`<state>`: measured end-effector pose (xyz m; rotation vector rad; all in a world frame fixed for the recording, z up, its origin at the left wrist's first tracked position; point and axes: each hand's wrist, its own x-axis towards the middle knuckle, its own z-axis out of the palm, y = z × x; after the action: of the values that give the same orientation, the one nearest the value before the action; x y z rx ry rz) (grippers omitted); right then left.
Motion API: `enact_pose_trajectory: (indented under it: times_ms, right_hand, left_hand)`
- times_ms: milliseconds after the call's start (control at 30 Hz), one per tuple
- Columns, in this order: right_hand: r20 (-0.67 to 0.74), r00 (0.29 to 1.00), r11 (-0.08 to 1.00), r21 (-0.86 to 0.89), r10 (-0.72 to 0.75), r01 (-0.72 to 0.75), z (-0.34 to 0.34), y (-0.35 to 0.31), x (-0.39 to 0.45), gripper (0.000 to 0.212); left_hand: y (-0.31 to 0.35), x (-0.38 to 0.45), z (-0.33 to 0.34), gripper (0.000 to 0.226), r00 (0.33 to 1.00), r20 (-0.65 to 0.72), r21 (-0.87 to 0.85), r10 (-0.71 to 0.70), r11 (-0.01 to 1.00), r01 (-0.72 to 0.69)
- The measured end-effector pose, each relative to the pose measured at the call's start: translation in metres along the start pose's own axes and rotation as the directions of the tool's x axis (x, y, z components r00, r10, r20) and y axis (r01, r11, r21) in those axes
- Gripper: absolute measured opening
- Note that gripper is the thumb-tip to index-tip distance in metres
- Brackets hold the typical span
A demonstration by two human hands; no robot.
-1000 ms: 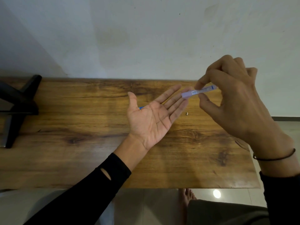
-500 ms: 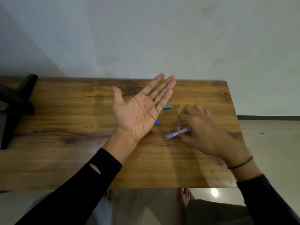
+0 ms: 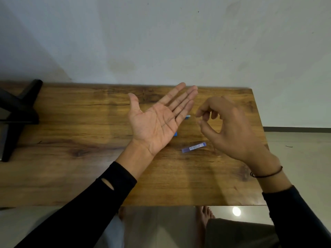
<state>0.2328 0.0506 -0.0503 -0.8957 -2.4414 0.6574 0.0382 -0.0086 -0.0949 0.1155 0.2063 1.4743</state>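
My left hand (image 3: 159, 120) is held palm up over the wooden table (image 3: 71, 140), fingers straight and nothing on it. My right hand (image 3: 232, 127) hovers just right of it, fingers curled, thumb and forefinger tips nearly meeting. Whether anything tiny sits between them is too small to tell. A slim purple plastic case (image 3: 194, 147) lies flat on the table below the gap between the hands, touched by neither. Two small blue pieces (image 3: 187, 117) (image 3: 175, 134) peek out from behind my left hand's edge.
A black cross-shaped stand (image 3: 16, 111) sits at the table's far left. The wall runs along the table's back edge. The right edge of the table is close to my right wrist. Feet and tiled floor show below the front edge.
My right hand set the purple case down on the table, let go, and rose up and right toward my left fingertips. The left hand stayed palm up.
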Motion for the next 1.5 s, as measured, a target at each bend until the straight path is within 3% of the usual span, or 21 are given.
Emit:
enact_pose_trajectory:
  times_ms: [133, 333, 433, 833, 1033, 1133, 1200, 1233, 1267, 1300, 1333, 1367, 1400, 1433, 1500]
  right_hand:
    - [-0.109, 0.989, 0.995, -0.028, -0.097, 0.095, 0.01, -0.018, 0.007, 0.01]
    - [0.105, 0.977, 0.931, -0.301, -0.184, 0.208, 0.021, -0.033, 0.01, 0.008]
    - [0.182, 0.97, 0.905, -0.365, -0.159, 0.217, 0.021, -0.033, 0.011, 0.021]
    - [0.212, 0.965, 0.841, -0.485, -0.152, 0.239, 0.023, -0.038, 0.013, 0.032]
    - [0.157, 0.967, 0.891, -0.382, -0.199, 0.246, 0.02, -0.035, 0.013, 0.004]
    - [0.045, 0.993, 0.98, -0.162, -0.111, 0.117, 0.014, -0.033, 0.016, 0.01]
    - [-0.08, 0.996, 0.998, 0.053, -0.028, 0.032, 0.006, -0.029, 0.02, 0.018]
    - [-0.136, 0.991, 0.987, 0.159, 0.021, 0.001, 0.003, -0.026, 0.021, 0.015]
    - [-0.177, 0.981, 0.963, 0.267, 0.081, -0.031, -0.001, -0.021, 0.023, 0.01]
    - [-0.204, 0.967, 0.922, 0.382, 0.152, -0.065, -0.004, -0.016, 0.025, 0.006]
    - [-0.222, 0.949, 0.861, 0.502, 0.223, -0.085, -0.006, -0.012, 0.026, 0.005]
    - [-0.234, 0.93, 0.79, 0.606, 0.282, -0.087, -0.007, -0.008, 0.027, 0.004]
    - [-0.239, 0.912, 0.72, 0.689, 0.333, -0.082, -0.007, -0.006, 0.026, 0.003]
    - [-0.237, 0.898, 0.66, 0.748, 0.371, -0.075, -0.008, -0.005, 0.027, 0.003]
    - [-0.213, 0.886, 0.582, 0.81, 0.411, -0.076, -0.005, -0.003, 0.026, 0.004]
  left_hand:
    - [-0.006, -0.002, 0.0, 0.132, 0.999, -0.049, 0.103, 0.002, 0.995, 0.003]
    - [-0.017, -0.005, 0.002, 0.129, 0.982, -0.191, 0.214, 0.004, 0.976, 0.037]
    - [-0.019, -0.005, 0.001, 0.128, 0.977, -0.213, 0.23, 0.003, 0.972, 0.047]
    - [-0.02, -0.002, 0.008, 0.133, 0.97, -0.242, 0.173, -0.038, 0.982, 0.082]
    - [-0.017, -0.006, 0.01, 0.129, 0.975, -0.207, 0.154, -0.079, 0.982, 0.112]
    - [-0.014, -0.006, 0.007, 0.122, 0.985, -0.119, 0.121, -0.125, 0.983, 0.139]
    - [-0.007, 0.0, 0.007, 0.116, 0.982, -0.158, 0.229, -0.103, 0.964, 0.137]
    - [-0.004, 0.005, 0.006, 0.106, 0.971, -0.238, 0.373, -0.034, 0.92, 0.124]
    - [-0.001, 0.008, 0.006, 0.089, 0.945, -0.314, 0.578, 0.097, 0.809, 0.109]
    - [0.002, 0.009, 0.005, 0.067, 0.912, -0.306, 0.8, 0.274, 0.593, 0.091]
    - [0.005, 0.01, 0.001, 0.042, 0.88, -0.194, 0.958, 0.433, 0.277, 0.075]
    - [0.008, 0.01, -0.004, 0.023, 0.865, -0.03, 0.996, 0.5, -0.053, 0.065]
    - [0.009, 0.009, -0.009, 0.017, 0.872, 0.103, 0.943, 0.478, -0.325, 0.066]
    - [0.008, 0.009, -0.014, 0.021, 0.889, 0.182, 0.845, 0.421, -0.528, 0.077]
    - [0.004, 0.009, -0.023, 0.031, 0.922, 0.195, 0.668, 0.335, -0.733, 0.125]
